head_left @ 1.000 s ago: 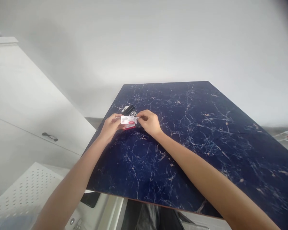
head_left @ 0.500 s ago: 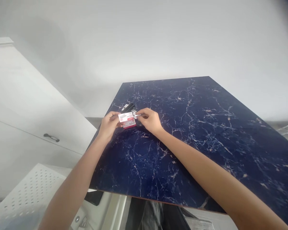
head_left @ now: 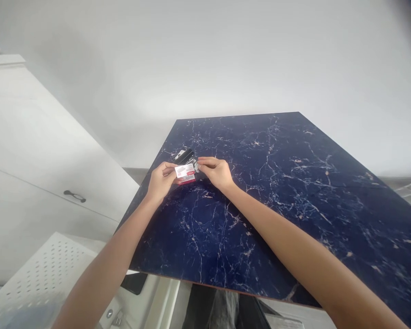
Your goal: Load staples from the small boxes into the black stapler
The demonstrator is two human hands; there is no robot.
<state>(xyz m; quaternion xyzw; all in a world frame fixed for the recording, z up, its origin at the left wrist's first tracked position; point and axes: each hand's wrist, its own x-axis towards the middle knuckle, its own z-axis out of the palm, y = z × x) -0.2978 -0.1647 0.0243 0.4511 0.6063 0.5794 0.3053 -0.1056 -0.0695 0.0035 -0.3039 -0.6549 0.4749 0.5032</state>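
Observation:
My left hand (head_left: 160, 183) pinches a small red-and-white printed box (head_left: 185, 171) by its left end, between thumb and fingers. The box is held tilted just over the table, with a grey strip pictured on its face. At the box's right end, my right hand (head_left: 217, 172) has thumb and index finger closed together around a small whitish piece, perhaps an end flap; its kind is too small to tell. Directly behind the box lies a shiny black object (head_left: 185, 156) with a white patch, partly hidden by the box and fingers.
The table (head_left: 260, 205) has a dark blue marbled top and stands against a pale wall. To the left are a white cabinet with a dark handle (head_left: 74, 196) and a perforated white panel (head_left: 44, 269). A black flat object (head_left: 134, 283) lies below the table's near left edge.
My left hand and the box have moved slightly right, towards my right hand. The right fingertips have come a little closer together at the box's end. The black object stays behind it.

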